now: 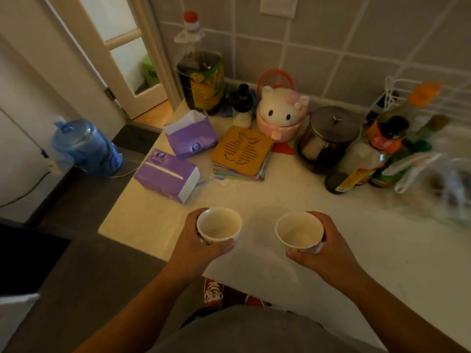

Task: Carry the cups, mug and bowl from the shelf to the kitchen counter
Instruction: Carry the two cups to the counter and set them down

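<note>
1. Now at the delivery step: left hand [196, 238] wrapped around one cup [219, 226]; right hand [323, 244] wrapped around the other cup [299, 231]; both upright, empty, held above the counter [293, 194] near its front edge.
2. Next, probably: lower each onto the bare patch ahead; keep clear of the tissue box [167, 175]; release only once seated.

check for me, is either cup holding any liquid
No, the cup in the left hand and the cup in the right hand both show dry, bare insides.
</note>
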